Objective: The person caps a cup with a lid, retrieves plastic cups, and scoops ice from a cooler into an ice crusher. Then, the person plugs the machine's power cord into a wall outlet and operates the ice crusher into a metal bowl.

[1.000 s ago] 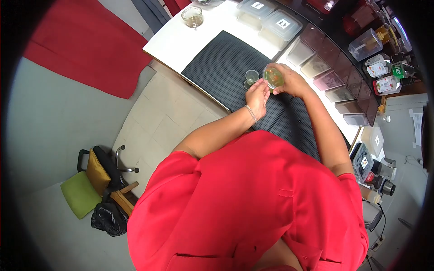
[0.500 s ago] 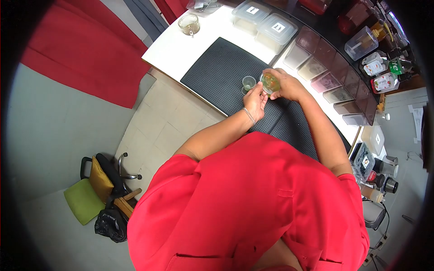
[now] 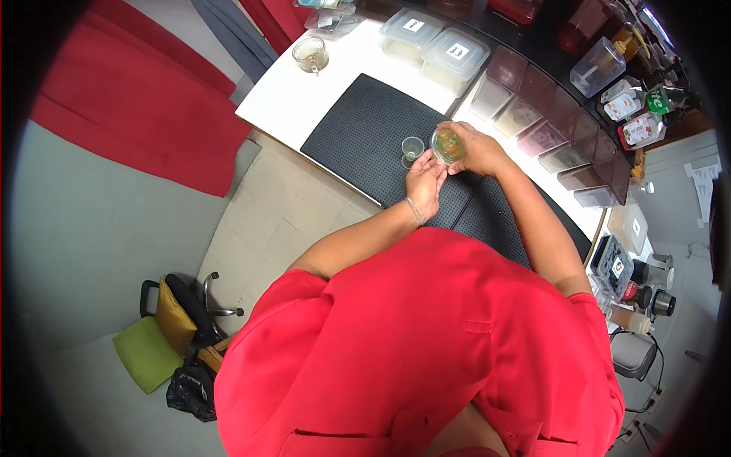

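The right hand (image 3: 478, 149) clasps a partly hidden cup (image 3: 449, 145); left hand (image 3: 423, 188), grip unclear.

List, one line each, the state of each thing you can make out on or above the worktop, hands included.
right hand: closed around the drink cup
left hand: fingertips at the cup, firmness unclear
drink cup: held, greenish with orange bits
small clear glass: upright on the black mat
glass mug: standing, contents unclear
two labelled tubs: lids on
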### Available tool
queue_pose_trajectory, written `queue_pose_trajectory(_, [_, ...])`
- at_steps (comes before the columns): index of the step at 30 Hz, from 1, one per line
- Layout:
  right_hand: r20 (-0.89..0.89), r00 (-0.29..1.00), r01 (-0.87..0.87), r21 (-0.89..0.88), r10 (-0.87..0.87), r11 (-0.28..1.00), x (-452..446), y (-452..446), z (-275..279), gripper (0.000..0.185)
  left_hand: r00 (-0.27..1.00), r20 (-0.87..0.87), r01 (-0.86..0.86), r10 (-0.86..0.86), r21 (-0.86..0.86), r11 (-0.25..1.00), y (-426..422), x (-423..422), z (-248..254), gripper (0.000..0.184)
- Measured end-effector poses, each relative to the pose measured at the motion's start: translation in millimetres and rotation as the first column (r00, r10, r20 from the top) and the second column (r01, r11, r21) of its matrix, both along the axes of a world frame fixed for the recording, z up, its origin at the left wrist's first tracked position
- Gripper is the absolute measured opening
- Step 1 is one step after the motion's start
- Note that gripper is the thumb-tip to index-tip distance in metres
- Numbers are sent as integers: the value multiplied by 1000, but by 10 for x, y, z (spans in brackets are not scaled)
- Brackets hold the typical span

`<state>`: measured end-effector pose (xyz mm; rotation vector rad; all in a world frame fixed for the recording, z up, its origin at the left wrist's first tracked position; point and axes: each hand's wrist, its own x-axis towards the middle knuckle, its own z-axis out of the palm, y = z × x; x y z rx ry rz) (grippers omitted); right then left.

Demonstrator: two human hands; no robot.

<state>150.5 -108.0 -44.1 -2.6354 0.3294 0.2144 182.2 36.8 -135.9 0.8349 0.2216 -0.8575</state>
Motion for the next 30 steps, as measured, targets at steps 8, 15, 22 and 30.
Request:
queue_pose_trajectory(8, [82, 996, -23, 107, 15, 994, -30, -27, -70, 105, 988, -141, 69, -64, 29, 997, 55, 151, 34, 32])
queue_pose_trajectory(15, [103, 993, 32, 297, -65, 954, -74, -70, -112, 105, 959, -232, 196, -164, 120, 973, 133, 225, 82, 25])
queue_pose_trajectory(22, [89, 958, 221, 374, -272, 901, -380, -106, -155, 99, 788, -203, 603, -581, 61, 796, 760, 488, 274, 20])
queue_pose_trajectory(30, [20, 916, 357, 417, -401, 836, -756, -102, -233, 101, 908, 122, 377, -400, 177, 909, 1225, 1023, 91, 18])
